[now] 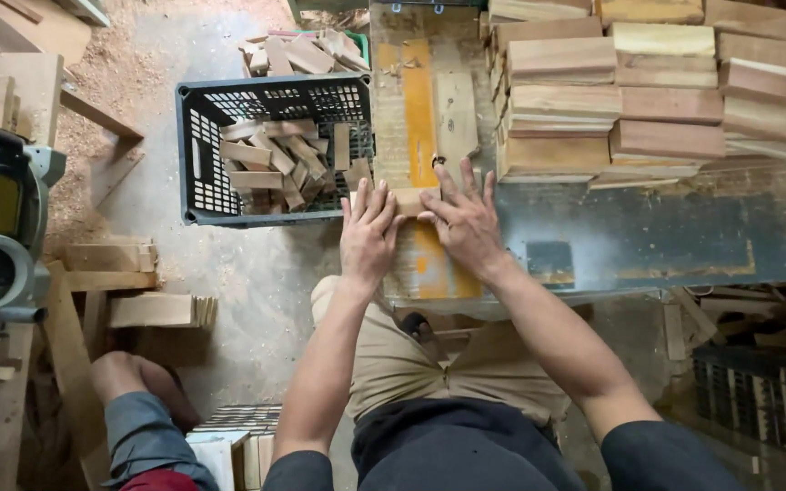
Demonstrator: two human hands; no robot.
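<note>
Left hand [368, 235] and right hand [466, 221] press flat, fingers spread, on 1 wood block [408, 200] atop the bench [648, 241], beside a black crate [195, 145].

No packages, labels, signs or screens in view

Sawdust-strewn concrete floor [184, 55] beneath a worn blue-painted workbench [648, 236].

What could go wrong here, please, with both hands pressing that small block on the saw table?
1. The block is short, so the left hand and right hand sit close to the slot ahead; a slip might carry fingers into it.
2. The crate hangs past the table edge and could be knocked.
</note>
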